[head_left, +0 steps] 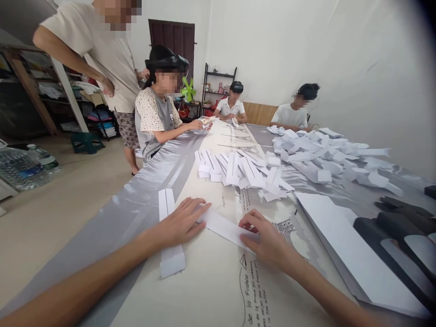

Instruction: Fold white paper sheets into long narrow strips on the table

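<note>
A long white folded paper strip [227,227] lies slanted across the printed table covering in front of me. My left hand [182,220] grips its left end, thumb on the near edge and fingers along the far edge. At the right end, my right hand [264,234] pinches the strip between thumb and curled fingers. Under my left wrist lies another folded paper piece [172,261], partly hidden by the arm. Beyond both hands, several folded white paper pieces [235,168] are heaped together.
A larger pile of folded papers [316,152] spreads over the table's right side. Flat white sheets [354,254] are stacked near right, beside dark objects [402,231]. Three people sit around the table; another person [98,59] stands at left. Water bottles [23,165] stand on the floor.
</note>
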Demonstrator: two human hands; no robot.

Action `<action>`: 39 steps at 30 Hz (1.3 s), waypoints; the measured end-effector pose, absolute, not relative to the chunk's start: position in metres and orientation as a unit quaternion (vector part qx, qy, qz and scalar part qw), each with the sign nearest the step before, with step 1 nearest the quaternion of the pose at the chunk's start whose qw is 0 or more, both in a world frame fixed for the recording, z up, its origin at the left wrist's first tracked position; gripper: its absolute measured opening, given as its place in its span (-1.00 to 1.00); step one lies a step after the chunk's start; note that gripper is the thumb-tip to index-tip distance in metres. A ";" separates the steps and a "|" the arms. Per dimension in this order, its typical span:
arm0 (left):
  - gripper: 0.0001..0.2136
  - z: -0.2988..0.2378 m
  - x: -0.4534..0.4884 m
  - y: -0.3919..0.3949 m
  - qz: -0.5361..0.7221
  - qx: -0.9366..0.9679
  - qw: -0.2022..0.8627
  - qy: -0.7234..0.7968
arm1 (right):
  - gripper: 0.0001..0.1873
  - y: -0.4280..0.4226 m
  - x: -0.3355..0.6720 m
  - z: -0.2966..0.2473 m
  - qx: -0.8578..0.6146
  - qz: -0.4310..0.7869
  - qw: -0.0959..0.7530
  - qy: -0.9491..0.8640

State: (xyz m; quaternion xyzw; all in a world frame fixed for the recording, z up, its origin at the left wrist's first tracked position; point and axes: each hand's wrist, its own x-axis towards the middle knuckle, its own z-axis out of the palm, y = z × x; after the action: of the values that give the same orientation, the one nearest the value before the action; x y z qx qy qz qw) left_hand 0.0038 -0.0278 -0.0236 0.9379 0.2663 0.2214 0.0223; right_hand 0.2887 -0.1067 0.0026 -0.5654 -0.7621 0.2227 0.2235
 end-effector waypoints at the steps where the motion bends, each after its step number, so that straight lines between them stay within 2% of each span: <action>1: -0.56 -0.024 0.003 -0.027 0.232 0.935 0.018 0.268 | -0.88 -0.107 0.290 0.003 -0.560 0.215 0.222 -0.768; 5: -0.60 -0.020 -0.001 -0.020 0.269 0.931 0.007 0.248 | -0.86 -0.106 0.296 0.006 -0.551 0.132 0.207 -0.797; 8: -0.79 -0.011 -0.004 -0.020 0.289 0.940 -0.020 0.179 | -0.73 -0.105 0.301 0.009 -0.504 -0.017 0.249 -0.827; 11: -0.84 -0.001 -0.001 -0.032 0.294 0.946 -0.056 0.124 | -0.64 -0.105 0.301 0.012 -0.468 -0.145 0.269 -0.829; 14: -0.86 0.007 0.008 -0.052 0.289 0.952 -0.070 0.068 | -0.63 -0.107 0.299 0.012 -0.466 -0.206 0.271 -0.816; 16: -0.86 0.012 0.014 -0.065 0.277 0.960 -0.023 0.024 | -0.65 -0.106 0.297 0.009 -0.463 -0.215 0.283 -0.812; 19: -0.73 0.015 0.018 -0.074 0.294 0.951 0.094 0.005 | -0.67 -0.103 0.295 0.003 -0.434 -0.183 0.316 -0.823; 22: -0.74 0.011 0.015 -0.068 0.334 0.930 0.143 0.053 | -0.62 -0.101 0.292 -0.002 -0.378 -0.119 0.357 -0.846; 26: -0.75 0.004 0.010 -0.055 0.338 0.932 0.055 0.115 | -0.55 -0.103 0.284 -0.010 -0.302 -0.023 0.375 -0.876; 30: -0.78 0.001 0.012 -0.053 0.304 0.943 -0.014 0.138 | -0.52 -0.106 0.276 -0.014 -0.288 0.074 0.297 -0.907; 33: -0.77 -0.002 0.013 -0.054 0.284 0.944 -0.019 0.170 | -0.53 -0.106 0.276 -0.012 -0.302 0.123 0.251 -0.912; 39: -0.74 -0.005 0.012 -0.050 0.204 0.965 0.038 0.159 | -0.47 -0.106 0.282 -0.010 -0.328 0.206 0.259 -0.885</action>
State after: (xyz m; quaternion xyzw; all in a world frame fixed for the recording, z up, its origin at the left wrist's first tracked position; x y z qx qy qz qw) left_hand 0.0119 -0.0503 -0.0049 0.9651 0.1594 0.2040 0.0384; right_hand 0.2820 -0.1057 -0.0096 -0.3276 -0.8851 0.2056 0.2590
